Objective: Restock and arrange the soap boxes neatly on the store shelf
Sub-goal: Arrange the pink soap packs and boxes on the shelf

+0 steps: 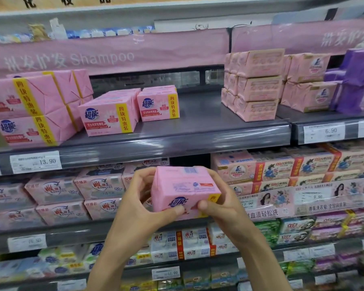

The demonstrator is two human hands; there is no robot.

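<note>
Your left hand and right hand clamp a pink soap box between them, with the thumbs on its near face. Beyond and above the grip, the shelf holds matching boxes to the upper left and a paler stack to the upper right.

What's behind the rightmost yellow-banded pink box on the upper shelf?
Behind that box sits a second box, with only its top showing. Its front and anything farther back are covered.
</note>
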